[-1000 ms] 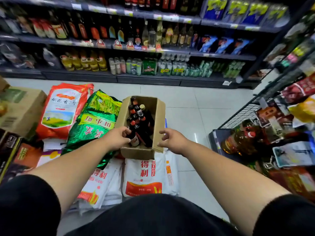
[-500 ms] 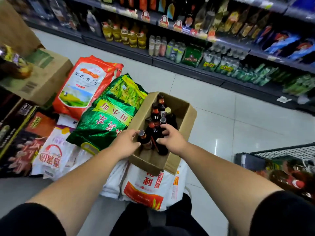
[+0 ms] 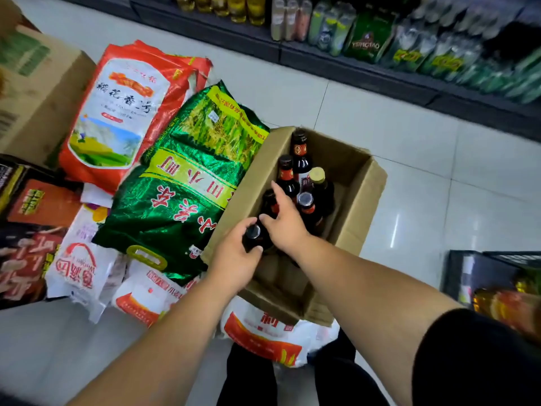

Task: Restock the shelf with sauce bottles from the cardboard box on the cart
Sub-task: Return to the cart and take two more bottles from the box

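Observation:
An open cardboard box (image 3: pixel 360 200) rests on sacks on the cart and holds several dark sauce bottles (image 3: pixel 301 162) with red neck labels. My left hand (image 3: pixel 234 259) is curled around the neck of the nearest dark bottle (image 3: pixel 253 234), whose cap shows between thumb and fingers. My right hand (image 3: pixel 285 221) reaches into the box right beside it, fingers spread over the tops of two bottles; whether it grips one is hidden. The shelf (image 3: pixel 351 68) with rows of bottles runs across the top of the view.
A green rice sack (image 3: pixel 187 183) and a red-and-white rice sack (image 3: pixel 123 112) lie left of the box, white sacks (image 3: pixel 263 338) under it. A brown carton (image 3: pixel 38 92) stands far left. A dark wire basket (image 3: pixel 483 276) with goods is at the right. White tiled floor lies between cart and shelf.
The view has tilted down and closer to the box. My left hand has closed around the near bottle's neck, and my right hand has slid further in over the bottle tops.

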`<act>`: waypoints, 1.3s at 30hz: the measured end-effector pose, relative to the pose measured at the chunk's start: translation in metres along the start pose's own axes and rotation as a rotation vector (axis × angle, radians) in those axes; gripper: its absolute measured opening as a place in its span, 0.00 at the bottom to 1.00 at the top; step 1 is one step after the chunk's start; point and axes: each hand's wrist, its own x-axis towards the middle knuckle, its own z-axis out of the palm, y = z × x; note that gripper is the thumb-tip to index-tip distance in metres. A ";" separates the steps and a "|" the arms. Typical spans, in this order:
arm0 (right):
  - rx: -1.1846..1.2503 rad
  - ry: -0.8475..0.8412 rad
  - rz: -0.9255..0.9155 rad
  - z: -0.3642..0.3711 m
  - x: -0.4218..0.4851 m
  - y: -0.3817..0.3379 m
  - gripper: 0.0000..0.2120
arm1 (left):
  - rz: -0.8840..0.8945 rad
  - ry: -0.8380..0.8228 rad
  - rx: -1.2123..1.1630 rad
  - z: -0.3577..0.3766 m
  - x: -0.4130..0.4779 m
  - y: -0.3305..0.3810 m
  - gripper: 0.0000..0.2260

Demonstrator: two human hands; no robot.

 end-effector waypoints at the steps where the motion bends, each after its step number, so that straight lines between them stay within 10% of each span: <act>1: -0.027 0.008 -0.011 0.005 0.004 0.003 0.36 | 0.008 0.021 -0.011 0.001 0.000 -0.002 0.25; 13: -0.102 0.160 -0.072 -0.001 -0.024 0.008 0.12 | 0.096 0.064 0.038 0.015 -0.002 -0.014 0.22; 28: -0.242 0.115 -0.009 -0.032 -0.075 0.034 0.23 | 0.143 0.142 0.008 0.053 0.018 -0.001 0.17; 39: -0.150 0.056 -0.390 -0.106 -0.145 -0.018 0.25 | 0.075 0.378 -0.062 0.027 -0.086 0.037 0.17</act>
